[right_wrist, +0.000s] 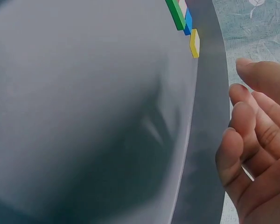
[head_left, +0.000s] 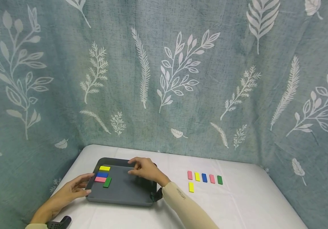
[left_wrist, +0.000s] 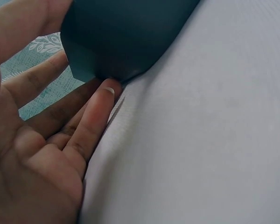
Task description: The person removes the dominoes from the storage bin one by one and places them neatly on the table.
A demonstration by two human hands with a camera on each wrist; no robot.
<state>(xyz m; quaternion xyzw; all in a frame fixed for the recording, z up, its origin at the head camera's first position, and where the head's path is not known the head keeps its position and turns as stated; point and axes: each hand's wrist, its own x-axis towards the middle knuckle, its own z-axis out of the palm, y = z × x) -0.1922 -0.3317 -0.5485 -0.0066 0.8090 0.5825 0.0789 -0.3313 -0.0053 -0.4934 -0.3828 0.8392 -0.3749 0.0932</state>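
Observation:
A dark grey tray (head_left: 124, 201) lies on the white table with a yellow block (head_left: 105, 168), a blue block (head_left: 102, 175), a pink block (head_left: 100, 179) and a green block (head_left: 107, 182) in its left part. The green one stands at an angle beside the pink one. At the tray's left side my left hand (head_left: 71, 189) touches the outer wall, thumb and fingers spread; its fingertips meet the tray's lower edge in the left wrist view. Over the tray's far right part hovers my right hand (head_left: 145, 168), thumb and fingers apart, holding nothing.
Right of the tray lie a pink block (head_left: 190, 175), a yellow block (head_left: 197, 176), a blue block (head_left: 204, 178), another pink block (head_left: 212, 179) and a green block (head_left: 219, 180) in a row. A second yellow block (head_left: 191, 187) lies in front. Patterned curtain (head_left: 158, 127) surrounds the table.

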